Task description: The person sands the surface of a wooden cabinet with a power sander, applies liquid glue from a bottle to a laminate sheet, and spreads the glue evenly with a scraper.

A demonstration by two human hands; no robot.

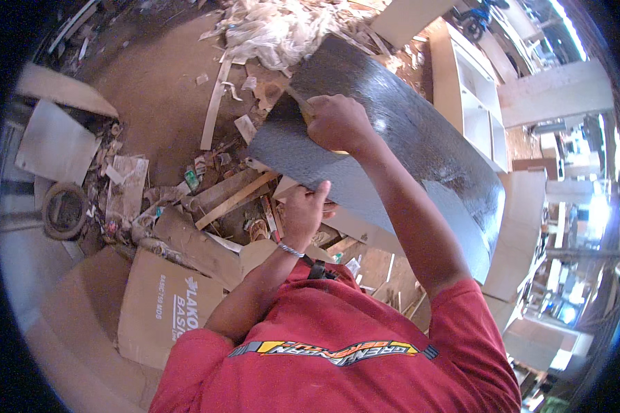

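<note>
A large dark board (393,148) with a glossy, wet-looking top slants across the middle, away from my body. My right hand (337,124) is closed on a narrow flat tool (297,97) over the board's far left part. Its thin end sticks out beyond my fist, and yellow shows beside my fingers. The fist hides most of the tool, so its kind is unclear. At the board's near left edge is my left hand (306,215), thumb raised and apart from the fingers. The thumb tip overlaps the edge; whether it presses there is unclear.
Crumpled clear plastic sheeting (272,31) lies beyond the board. Wood strips (217,103) and scraps litter the floor at left. A cardboard sheet (151,310) lies near left, with a round ring-shaped thing (65,210) farther left. A white shelf unit (472,96) stands right.
</note>
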